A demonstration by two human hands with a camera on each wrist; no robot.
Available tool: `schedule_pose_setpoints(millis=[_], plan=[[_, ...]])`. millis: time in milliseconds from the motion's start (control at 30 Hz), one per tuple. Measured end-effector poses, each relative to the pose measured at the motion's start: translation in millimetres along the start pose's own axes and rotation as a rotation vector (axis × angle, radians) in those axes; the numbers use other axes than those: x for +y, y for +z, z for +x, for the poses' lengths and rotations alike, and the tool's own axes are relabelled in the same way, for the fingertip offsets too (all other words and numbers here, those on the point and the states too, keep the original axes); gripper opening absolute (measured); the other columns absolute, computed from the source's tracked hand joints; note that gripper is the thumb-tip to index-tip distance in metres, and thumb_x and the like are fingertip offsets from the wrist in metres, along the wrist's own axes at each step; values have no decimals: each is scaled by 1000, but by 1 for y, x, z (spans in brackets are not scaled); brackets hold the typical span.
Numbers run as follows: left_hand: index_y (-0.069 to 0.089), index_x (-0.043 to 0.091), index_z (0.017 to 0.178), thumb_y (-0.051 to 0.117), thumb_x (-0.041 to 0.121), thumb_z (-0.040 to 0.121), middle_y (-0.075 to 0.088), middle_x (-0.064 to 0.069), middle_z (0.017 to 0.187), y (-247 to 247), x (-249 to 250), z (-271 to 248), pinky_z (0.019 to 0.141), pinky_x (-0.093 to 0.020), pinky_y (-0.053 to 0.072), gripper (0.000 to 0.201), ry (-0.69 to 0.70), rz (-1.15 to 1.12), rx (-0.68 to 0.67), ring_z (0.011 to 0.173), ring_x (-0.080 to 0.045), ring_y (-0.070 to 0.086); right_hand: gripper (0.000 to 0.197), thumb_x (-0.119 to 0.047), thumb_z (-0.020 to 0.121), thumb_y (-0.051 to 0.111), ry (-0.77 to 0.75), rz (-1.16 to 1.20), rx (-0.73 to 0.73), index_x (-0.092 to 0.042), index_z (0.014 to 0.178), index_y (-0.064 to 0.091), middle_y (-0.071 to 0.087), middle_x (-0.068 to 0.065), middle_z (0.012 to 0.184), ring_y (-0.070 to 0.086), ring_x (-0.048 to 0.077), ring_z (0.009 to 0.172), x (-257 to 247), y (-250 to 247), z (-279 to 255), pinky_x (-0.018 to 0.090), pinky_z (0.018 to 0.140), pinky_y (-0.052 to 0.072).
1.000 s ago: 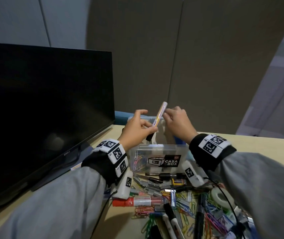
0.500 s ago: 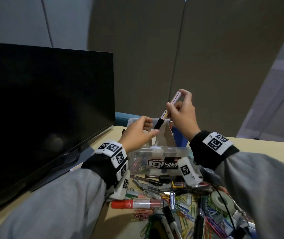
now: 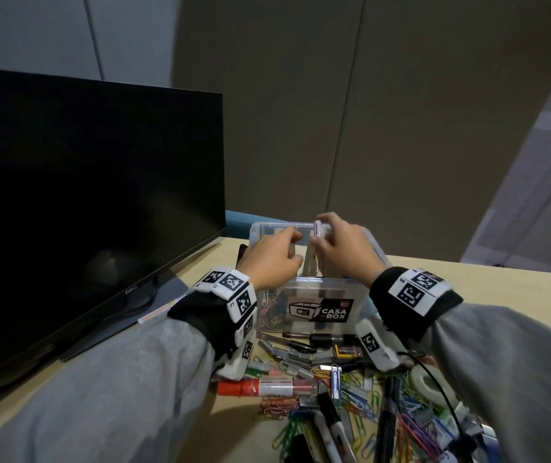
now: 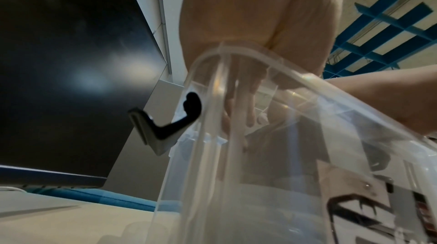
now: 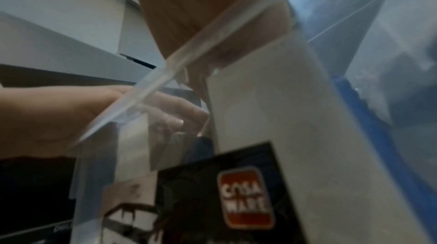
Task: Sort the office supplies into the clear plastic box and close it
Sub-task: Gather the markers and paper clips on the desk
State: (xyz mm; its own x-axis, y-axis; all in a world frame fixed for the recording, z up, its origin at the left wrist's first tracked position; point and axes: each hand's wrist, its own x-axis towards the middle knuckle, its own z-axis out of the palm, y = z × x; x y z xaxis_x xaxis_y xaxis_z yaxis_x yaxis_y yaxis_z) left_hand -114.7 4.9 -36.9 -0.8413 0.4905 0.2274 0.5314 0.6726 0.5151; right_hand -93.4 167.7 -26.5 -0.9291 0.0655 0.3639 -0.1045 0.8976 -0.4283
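The right hand (image 3: 344, 248) is pinching a white marker (image 3: 318, 228) upright over the clear plastic box (image 3: 307, 289) on the worktop (image 3: 467, 279), probably to slot it in; the left hand (image 3: 272, 259), fingers curled inside, is seemingly steadying a divider.

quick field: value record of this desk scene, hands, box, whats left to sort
right hand: pinches a white marker, held upright over the box
left hand: fingers reach inside the box; a hold cannot be told
clear plastic box: open, paper clips inside at its left
lid: not seen on the box
still on desk: red marker, black markers, loose paper clips, tape roll
monitor: dark, left of the box
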Motion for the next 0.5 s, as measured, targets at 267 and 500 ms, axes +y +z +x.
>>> schedule_pose_setpoints(millis=[267,500], plan=[[46,22,138,50,24,99,56,5,134,1,1,-4,92,-32,47,39,24,-31,65,107,-11,59,37,-25,98,47,-108,-266,-46,-11,131,54,57,9,117,46,25,110,1,6,-4,32,90,37],[59,21,112,60,14,94,61,6,109,-6,-4,-14,81,-16,47,19,176,-357,242,98,-3,58,45,-48,99,37,-152,-356,-160,-25,133,55,51,2,136,40,23,127,13,-12,-21,43,106,28]])
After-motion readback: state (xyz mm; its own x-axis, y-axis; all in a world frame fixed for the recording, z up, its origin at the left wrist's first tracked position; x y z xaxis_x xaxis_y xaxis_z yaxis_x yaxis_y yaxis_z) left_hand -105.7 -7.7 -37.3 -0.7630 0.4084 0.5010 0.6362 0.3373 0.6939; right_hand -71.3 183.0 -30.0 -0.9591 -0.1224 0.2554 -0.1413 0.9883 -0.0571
